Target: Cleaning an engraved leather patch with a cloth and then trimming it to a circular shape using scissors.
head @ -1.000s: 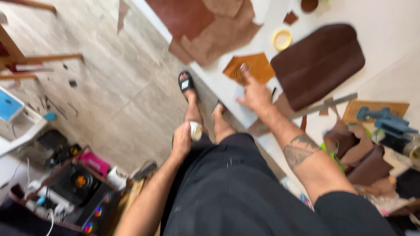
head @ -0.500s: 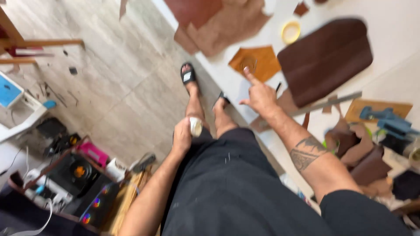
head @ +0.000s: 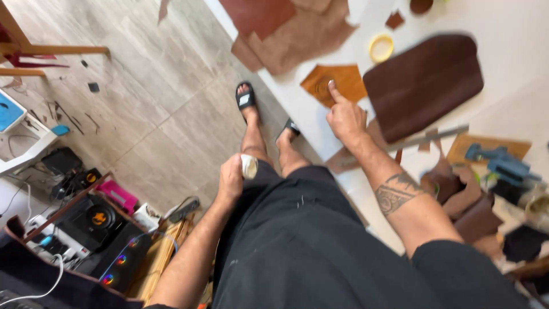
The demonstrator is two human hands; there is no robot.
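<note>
Hands: left (head: 231, 178) holds one white roll (head: 249, 166), right (head: 345, 117) touches one orange leather piece (head: 334, 82).

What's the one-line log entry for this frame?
left hand: grips small white jar at hip | right hand: forefinger on orange leather piece | table: dark brown leather panel, yellow tape ring

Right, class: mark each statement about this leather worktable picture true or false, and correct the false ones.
1. The right hand presses a finger on the orange leather piece. True.
2. The left hand is empty. False: it holds a small white container down by the thigh.
3. The large dark brown leather piece lies on the white table. True.
4. The yellow ring sits on the floor. False: it lies on the table, beside the dark brown piece.
5. The person is barefoot. False: black sandals are on the feet.
</note>
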